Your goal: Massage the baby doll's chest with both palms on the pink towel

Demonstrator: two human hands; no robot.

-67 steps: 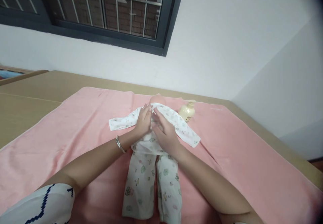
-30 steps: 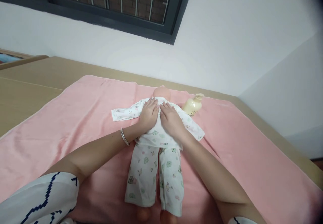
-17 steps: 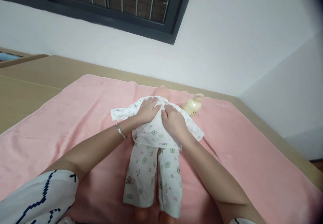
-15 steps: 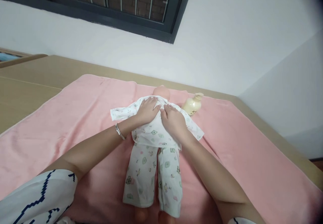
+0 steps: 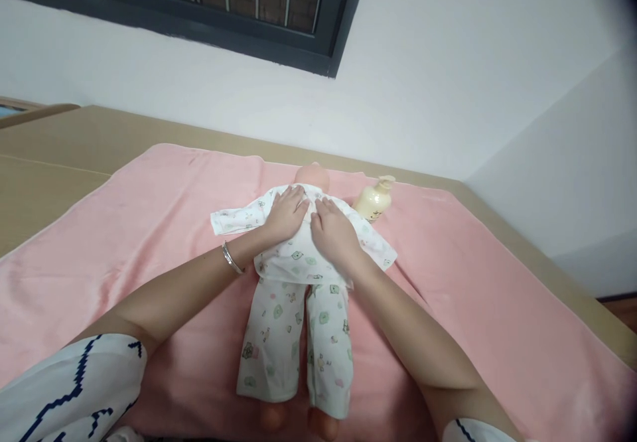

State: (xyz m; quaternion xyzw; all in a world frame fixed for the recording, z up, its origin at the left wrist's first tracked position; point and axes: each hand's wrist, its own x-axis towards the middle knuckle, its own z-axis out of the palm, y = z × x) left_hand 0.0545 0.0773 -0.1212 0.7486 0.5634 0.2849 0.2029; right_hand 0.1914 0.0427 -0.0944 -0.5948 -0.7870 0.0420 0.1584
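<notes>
A doll (image 5: 301, 271) lies stretched out on a pink blanket (image 5: 174, 196), its round head (image 5: 312, 176) toward the wall (image 5: 423, 97) and its feet (image 5: 273, 417) toward the person. It wears a white printed shirt (image 5: 293, 256) and matching trousers (image 5: 273, 342). The person's left hand (image 5: 287, 215) lies flat on the upper part of the shirt, its fingers straight and close together, with the thumb a little out to the side. The right hand (image 5: 337, 233) rests on the other side of the shirt, fingers together and slightly bent, and a narrow strip of cloth shows between the two hands. Neither hand is clamped on anything; how hard they press, I cannot tell. A silver bracelet (image 5: 231, 258) circles the left wrist. The shirt's sleeves spread outward on both sides, and a cream pump bottle (image 5: 374, 202) stands just beside the one on the right; whether they touch is unclear. The blanket covers much of a wooden surface (image 5: 99, 137), and a dark-framed window (image 5: 326, 44) with bars is set in the wall above.
</notes>
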